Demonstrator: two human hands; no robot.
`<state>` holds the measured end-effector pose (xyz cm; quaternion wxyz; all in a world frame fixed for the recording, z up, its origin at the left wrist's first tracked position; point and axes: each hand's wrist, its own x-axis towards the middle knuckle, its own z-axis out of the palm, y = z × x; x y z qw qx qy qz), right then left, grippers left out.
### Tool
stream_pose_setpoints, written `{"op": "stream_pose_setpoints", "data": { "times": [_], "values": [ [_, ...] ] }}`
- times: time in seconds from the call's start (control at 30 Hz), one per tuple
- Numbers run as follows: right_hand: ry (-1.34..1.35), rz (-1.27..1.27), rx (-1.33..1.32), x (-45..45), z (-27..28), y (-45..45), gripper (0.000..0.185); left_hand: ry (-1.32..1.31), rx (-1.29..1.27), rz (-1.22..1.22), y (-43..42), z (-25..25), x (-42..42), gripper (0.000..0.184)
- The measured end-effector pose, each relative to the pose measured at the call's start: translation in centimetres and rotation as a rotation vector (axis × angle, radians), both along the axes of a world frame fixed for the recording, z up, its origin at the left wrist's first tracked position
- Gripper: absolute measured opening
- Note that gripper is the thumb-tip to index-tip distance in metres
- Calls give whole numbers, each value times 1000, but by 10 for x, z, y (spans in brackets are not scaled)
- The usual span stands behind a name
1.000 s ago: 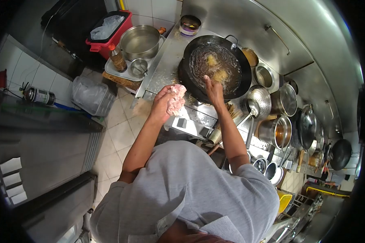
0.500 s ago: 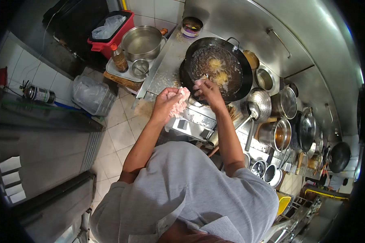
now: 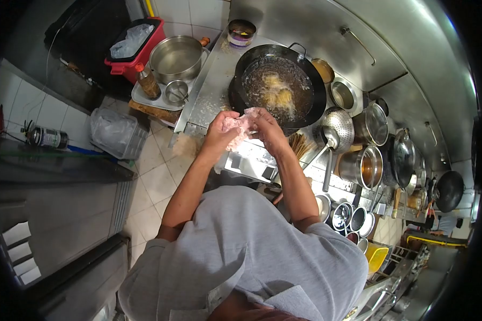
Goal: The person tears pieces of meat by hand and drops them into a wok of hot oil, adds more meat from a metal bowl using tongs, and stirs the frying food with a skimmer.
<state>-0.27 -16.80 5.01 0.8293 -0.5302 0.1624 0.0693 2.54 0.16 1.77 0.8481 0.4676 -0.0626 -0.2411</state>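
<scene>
The soft, pale-pink, lumpy mass (image 3: 235, 134) was up between my two hands, in front of my chest and just short of the wok's near rim. My left hand (image 3: 217, 139) gripped it from the side, fingers curled around it and thumb on top. The fingertips of my right hand (image 3: 266, 130) were bunched and pinched on its far edge; whether they had parted any of it from the rest, I could not tell.

Beyond them stood the round, black metal wok (image 3: 318, 104), where golden, ragged-edged lumps (image 3: 278, 96), seemingly two, lay close together in dark, bubbling oil (image 3: 254, 80). I judged the work to be partway along: those lumps were in and frying, none that I could make out had been lifted out, and a fair handful of pink was not yet in the oil.

Right of the wok rested a round, perforated steel skimmer (image 3: 339, 125), untouched. Beyond the wok's left side stood a short, open tin can (image 3: 241, 36) with a purple-and-white label.
</scene>
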Motion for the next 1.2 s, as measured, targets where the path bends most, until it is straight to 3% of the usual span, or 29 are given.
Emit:
{"op": "stream_pose_setpoints", "data": {
  "times": [0.03, 0.07, 0.1, 0.13, 0.2, 0.27, 0.37, 0.43, 0.73, 0.93, 1.07, 1.2],
  "values": [
    [1, 2, 0, 0, -5, 2, 12, -184, 131, 19, 0, -8, 2, 37],
    [-153, 58, -252, -1, -13, 2, 12, -369, 262, 36, -1, -15, 2, 36],
    [-306, 112, -504, -2, -15, 3, 13, -368, 262, 34, -1, -10, 0, 36],
    [-306, 110, -504, -2, -16, 2, 13, -303, 220, 28, -1, -5, -3, 34],
    [-199, 124, -218, -3, -12, -2, 15, -238, 180, 23, 0, 3, -4, 32],
    [-146, 112, -177, -7, -2, 1, 15, 24, 15, 34, 2, 5, -2, 27],
    [-42, 79, -96, -9, -2, 1, 15, 88, -30, 68, 5, -1, 0, 26],
    [-93, 133, 110, -11, -6, -1, 17, 97, -53, 109, 4, -3, -1, 26],
    [57, -66, 282, -19, 9, 20, 19, 236, -324, 120, 2, -6, -1, 25],
    [93, 62, 370, -26, 5, 6, 19, 316, -452, 135, 6, -5, -1, 27],
    [91, -3, 442, -30, -12, 2, 26, 416, -583, 143, 14, -2, 2, 29],
    [72, 10, 880, -25, -42, -5, 30, 450, -670, 59, 20, -9, 7, 26]
  ]
}}
